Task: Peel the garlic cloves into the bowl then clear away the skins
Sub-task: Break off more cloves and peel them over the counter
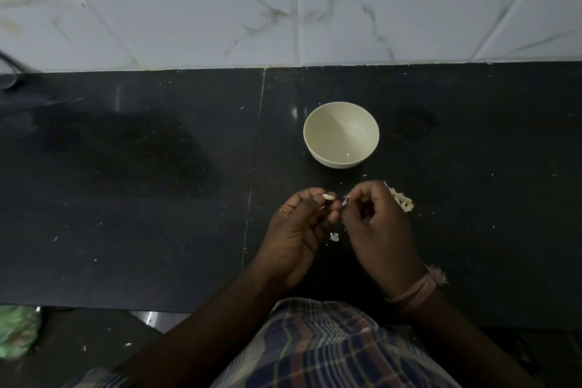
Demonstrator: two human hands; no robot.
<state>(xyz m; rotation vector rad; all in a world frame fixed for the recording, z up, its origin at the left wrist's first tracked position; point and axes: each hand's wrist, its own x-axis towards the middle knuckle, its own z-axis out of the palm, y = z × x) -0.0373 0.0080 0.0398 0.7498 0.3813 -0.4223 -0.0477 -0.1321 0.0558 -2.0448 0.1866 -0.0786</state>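
A cream bowl (341, 135) stands on the black counter (157, 198), just beyond my hands. I see nothing in it but a tiny fleck. My left hand (299, 230) pinches a pale garlic clove (328, 197) between thumb and fingertips. My right hand (376, 227), close beside it, pinches a thin strip of skin (345, 200) at its fingertips. A small pile of garlic and skins (401, 200) lies on the counter behind my right hand, partly hidden by it. One loose skin scrap (334, 236) lies between my hands.
White marbled wall tiles (283, 3) rise behind the counter. Small skin flecks are scattered over the black surface. A green bag (17, 331) lies below the counter's front edge at the lower left. A dark cable (9, 72) shows at the far left.
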